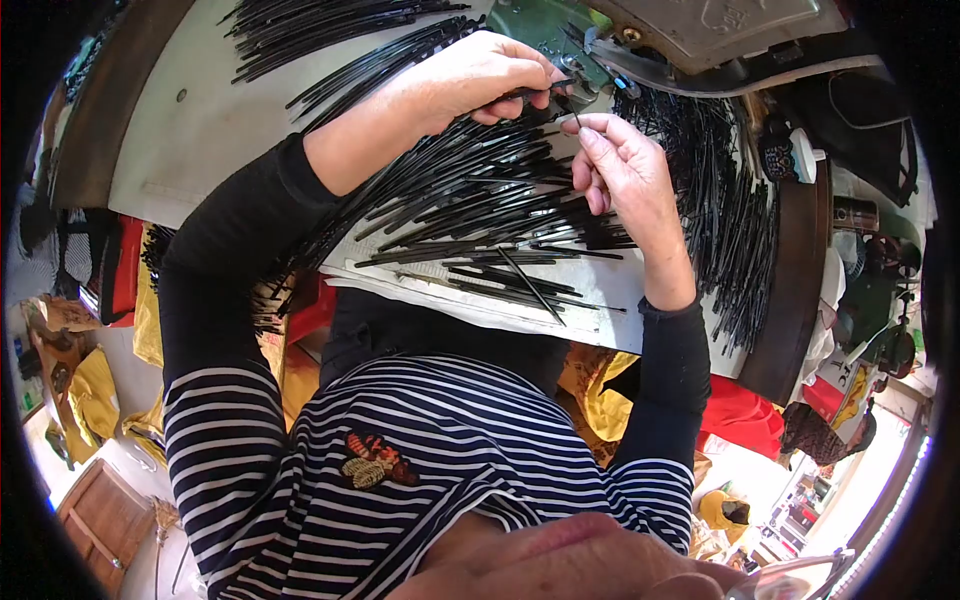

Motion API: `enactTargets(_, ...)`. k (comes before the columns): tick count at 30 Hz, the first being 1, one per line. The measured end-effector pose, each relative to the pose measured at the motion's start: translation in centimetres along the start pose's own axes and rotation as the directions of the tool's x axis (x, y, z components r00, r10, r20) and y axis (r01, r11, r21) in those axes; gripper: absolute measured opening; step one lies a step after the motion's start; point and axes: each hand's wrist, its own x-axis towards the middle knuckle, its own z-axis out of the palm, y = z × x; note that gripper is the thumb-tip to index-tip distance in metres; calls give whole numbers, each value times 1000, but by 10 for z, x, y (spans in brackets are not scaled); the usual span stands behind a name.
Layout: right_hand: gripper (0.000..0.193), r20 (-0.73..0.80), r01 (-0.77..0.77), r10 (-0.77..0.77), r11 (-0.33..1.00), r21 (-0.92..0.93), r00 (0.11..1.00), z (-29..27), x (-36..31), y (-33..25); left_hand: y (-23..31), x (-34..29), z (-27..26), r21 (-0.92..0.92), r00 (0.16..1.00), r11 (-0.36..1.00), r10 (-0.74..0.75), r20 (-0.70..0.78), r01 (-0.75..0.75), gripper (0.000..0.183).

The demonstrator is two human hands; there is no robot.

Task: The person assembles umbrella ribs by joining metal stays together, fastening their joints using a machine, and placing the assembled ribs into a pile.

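My left hand [500, 78] is closed on a thin black strip [524, 93], whose end shows between thumb and fingertips. Just to its right, my right hand [625, 165] pinches a small, thin dark piece at the tips of thumb and forefinger. The two sets of fingertips are close together, in front of a green machine [545, 30] with metal parts. Under both hands, many thin black strips [480, 190] lie fanned out on the white table [150, 190]. Whether the two pieces in my fingers touch cannot be made out.
More black strips [320, 35] lie in a bundle at the far left, and a dense heap [735, 230] covers the right side. A large metal machine body [720, 35] overhangs the far right. Brown table edges [800, 290] bound the right. Red cloth [742, 418] hangs below.
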Motion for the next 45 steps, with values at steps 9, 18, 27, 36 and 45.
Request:
enactTargets(9, 25, -39, 19, -16, 997, 79, 999, -3, 5, 0, 1, 3, -4, 67, 1000, 998, 15, -19, -14, 27)
enactTargets(18, 22, -51, 21, -14, 992, 122, 999, -8, 18, -5, 2, 12, -11, 121, 995, 989, 89, -43, -83, 32)
enactTargets(27, 23, -32, -2, 7, 988, 152, 999, -9, 18, -6, 7, 11, -10, 139, 996, 987, 83, -20, -79, 34)
enactTargets(36, 26, -74, -58, 94, 919, 391, 993, -4, 17, -7, 10, 8, -8, 215, 995, 973, 96, -32, -87, 29)
enactTargets(45, 18, -306, 222, 34, 614, 758, 951, -7, 24, 24, 11, -14, 15, 240, 980, 955, 140, 141, -171, 35)
